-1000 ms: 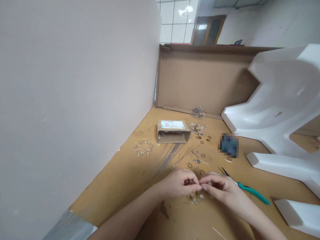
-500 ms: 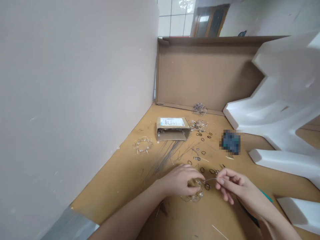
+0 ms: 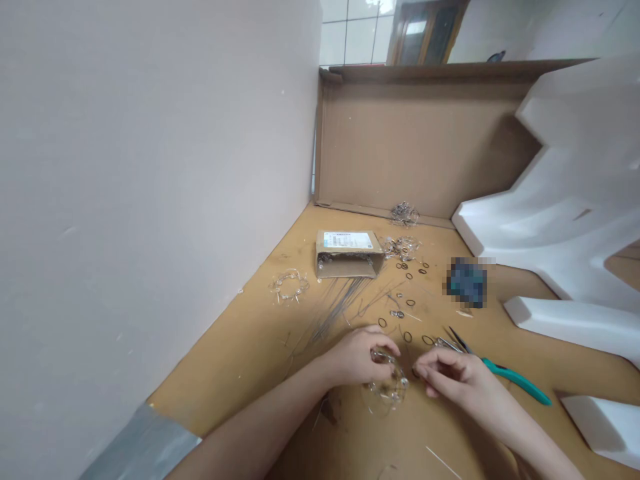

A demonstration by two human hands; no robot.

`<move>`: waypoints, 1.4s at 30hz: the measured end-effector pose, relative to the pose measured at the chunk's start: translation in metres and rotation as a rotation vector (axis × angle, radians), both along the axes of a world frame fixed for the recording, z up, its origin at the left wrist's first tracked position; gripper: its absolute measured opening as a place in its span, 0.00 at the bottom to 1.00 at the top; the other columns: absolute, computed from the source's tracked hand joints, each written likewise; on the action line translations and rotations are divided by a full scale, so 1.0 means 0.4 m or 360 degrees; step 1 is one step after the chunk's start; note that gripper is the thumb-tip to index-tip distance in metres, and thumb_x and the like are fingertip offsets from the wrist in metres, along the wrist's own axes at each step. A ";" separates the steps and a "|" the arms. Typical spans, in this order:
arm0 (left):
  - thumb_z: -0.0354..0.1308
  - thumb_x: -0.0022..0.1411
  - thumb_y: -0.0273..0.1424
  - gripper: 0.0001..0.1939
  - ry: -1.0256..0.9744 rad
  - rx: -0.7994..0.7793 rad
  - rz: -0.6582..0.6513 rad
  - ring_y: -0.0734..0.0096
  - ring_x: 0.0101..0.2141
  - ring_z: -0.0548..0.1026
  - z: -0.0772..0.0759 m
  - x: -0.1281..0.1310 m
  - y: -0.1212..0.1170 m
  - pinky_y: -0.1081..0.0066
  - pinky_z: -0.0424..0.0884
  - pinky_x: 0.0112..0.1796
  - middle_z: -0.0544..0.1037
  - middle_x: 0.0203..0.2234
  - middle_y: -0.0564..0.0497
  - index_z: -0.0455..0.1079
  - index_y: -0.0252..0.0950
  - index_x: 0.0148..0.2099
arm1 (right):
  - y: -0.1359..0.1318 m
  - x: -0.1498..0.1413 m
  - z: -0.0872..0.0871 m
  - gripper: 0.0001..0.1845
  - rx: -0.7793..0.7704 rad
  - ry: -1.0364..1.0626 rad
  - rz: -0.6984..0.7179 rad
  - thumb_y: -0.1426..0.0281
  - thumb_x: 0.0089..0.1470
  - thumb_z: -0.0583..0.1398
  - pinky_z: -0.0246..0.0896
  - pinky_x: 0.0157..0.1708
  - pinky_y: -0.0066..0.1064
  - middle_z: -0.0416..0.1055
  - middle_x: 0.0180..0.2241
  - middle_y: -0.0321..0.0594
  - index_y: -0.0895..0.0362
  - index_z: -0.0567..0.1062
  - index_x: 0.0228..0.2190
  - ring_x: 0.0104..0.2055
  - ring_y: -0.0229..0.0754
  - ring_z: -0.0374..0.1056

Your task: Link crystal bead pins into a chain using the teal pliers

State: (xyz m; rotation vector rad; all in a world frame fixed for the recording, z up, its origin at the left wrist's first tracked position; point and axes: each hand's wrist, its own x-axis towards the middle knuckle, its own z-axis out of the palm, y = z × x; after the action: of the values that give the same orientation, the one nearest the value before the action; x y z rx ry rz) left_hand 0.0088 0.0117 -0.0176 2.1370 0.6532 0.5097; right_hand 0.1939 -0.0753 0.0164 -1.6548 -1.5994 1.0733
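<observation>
My left hand (image 3: 357,357) is closed on a small ring of wire strung with clear beads (image 3: 387,387), held just above the brown tabletop (image 3: 240,360). My right hand (image 3: 450,377) is beside it on the right, fingertips pinched together close to the ring's edge; what they pinch is too small to make out. Teal-handled pliers (image 3: 505,377) lie on the table just behind my right hand.
A small cardboard box (image 3: 349,253) lies with thin wires (image 3: 335,307) spilling from it. Small dark rings (image 3: 410,303) and bead clusters (image 3: 403,247) are scattered behind my hands. Another beaded ring (image 3: 289,285) lies at left. White foam blocks (image 3: 565,200) stand at right, a cardboard wall (image 3: 415,147) behind.
My right hand had pulled a wire out to the right half a second ago; it has come back in close to the beaded ring. The view shifted slightly.
</observation>
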 end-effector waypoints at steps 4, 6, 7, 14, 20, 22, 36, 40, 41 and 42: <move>0.54 0.51 0.26 0.10 0.0003 0.0028 -0.0008 0.76 0.29 0.69 -0.004 0.004 0.000 0.77 0.65 0.32 0.72 0.30 0.52 0.73 0.34 0.36 | 0.001 -0.012 -0.013 0.14 0.0176 -0.0194 0.0037 0.60 0.53 0.54 0.59 0.27 0.30 0.69 0.20 0.35 0.55 0.73 0.26 0.25 0.38 0.65; 0.54 0.51 0.25 0.09 0.0042 0.0027 0.0032 0.77 0.27 0.68 -0.004 0.007 -0.001 0.78 0.64 0.29 0.71 0.29 0.52 0.73 0.34 0.36 | 0.001 -0.014 -0.017 0.13 0.0326 -0.0360 0.0016 0.61 0.54 0.54 0.59 0.28 0.30 0.70 0.21 0.36 0.55 0.73 0.26 0.25 0.39 0.65; 0.53 0.51 0.25 0.09 0.0050 0.0013 0.0050 0.78 0.26 0.67 -0.004 0.008 -0.001 0.78 0.63 0.29 0.72 0.28 0.53 0.72 0.34 0.35 | 0.001 -0.015 -0.018 0.12 0.0406 -0.0446 0.0014 0.62 0.54 0.54 0.60 0.27 0.30 0.70 0.22 0.36 0.54 0.73 0.26 0.26 0.39 0.66; 0.54 0.49 0.24 0.07 0.0005 -0.0132 0.0103 0.78 0.26 0.67 -0.006 0.006 0.003 0.79 0.64 0.28 0.73 0.25 0.54 0.70 0.33 0.34 | -0.003 -0.038 -0.021 0.12 0.0784 -0.0758 0.0249 0.71 0.57 0.50 0.64 0.32 0.30 0.73 0.31 0.41 0.54 0.73 0.32 0.32 0.39 0.70; 0.54 0.50 0.24 0.08 -0.0011 -0.0253 0.0116 0.78 0.25 0.67 -0.017 0.005 0.006 0.79 0.64 0.29 0.73 0.24 0.55 0.70 0.33 0.35 | -0.005 -0.059 -0.018 0.14 0.0868 -0.0886 0.0348 0.72 0.58 0.49 0.64 0.32 0.30 0.74 0.32 0.43 0.54 0.74 0.34 0.32 0.40 0.70; 0.54 0.50 0.24 0.08 -0.0004 -0.0228 0.0115 0.78 0.26 0.68 -0.014 0.003 0.007 0.79 0.64 0.29 0.73 0.25 0.54 0.71 0.34 0.35 | -0.004 -0.058 -0.016 0.13 0.0818 -0.0816 0.0331 0.71 0.58 0.49 0.64 0.31 0.30 0.73 0.31 0.42 0.54 0.74 0.33 0.31 0.40 0.70; 0.53 0.58 0.34 0.10 -0.0066 -0.0318 -0.0045 0.80 0.21 0.59 0.020 -0.006 -0.009 0.79 0.55 0.23 0.64 0.19 0.58 0.72 0.34 0.34 | 0.015 -0.037 -0.050 0.14 0.0284 -0.0096 -0.0170 0.59 0.52 0.56 0.57 0.23 0.27 0.69 0.22 0.35 0.56 0.74 0.27 0.23 0.36 0.62; 0.52 0.58 0.31 0.08 -0.0091 -0.0257 -0.0043 0.81 0.20 0.58 0.022 -0.005 -0.013 0.79 0.53 0.22 0.63 0.18 0.59 0.71 0.34 0.36 | 0.015 -0.040 -0.054 0.15 0.0266 -0.0036 -0.0229 0.58 0.52 0.56 0.52 0.18 0.26 0.64 0.18 0.31 0.57 0.73 0.29 0.17 0.33 0.56; 0.51 0.58 0.31 0.08 -0.0104 -0.0227 -0.0034 0.81 0.20 0.58 0.022 -0.005 -0.013 0.79 0.53 0.22 0.62 0.18 0.59 0.71 0.34 0.35 | 0.015 -0.038 -0.055 0.15 0.0282 -0.0030 -0.0259 0.58 0.52 0.56 0.53 0.19 0.27 0.63 0.18 0.31 0.57 0.73 0.30 0.17 0.33 0.56; 0.51 0.58 0.30 0.08 -0.0119 -0.0192 -0.0022 0.82 0.20 0.57 0.022 -0.005 -0.012 0.79 0.53 0.22 0.62 0.18 0.59 0.71 0.34 0.35 | 0.016 -0.036 -0.056 0.15 0.0305 -0.0029 -0.0297 0.58 0.53 0.56 0.54 0.20 0.27 0.62 0.18 0.30 0.57 0.72 0.32 0.17 0.33 0.57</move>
State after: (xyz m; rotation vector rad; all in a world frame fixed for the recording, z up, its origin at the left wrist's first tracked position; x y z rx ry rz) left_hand 0.0067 0.0068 -0.0087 1.9981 0.6115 0.5269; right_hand 0.1797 -0.0690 -0.0058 -1.6502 -1.4761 0.7881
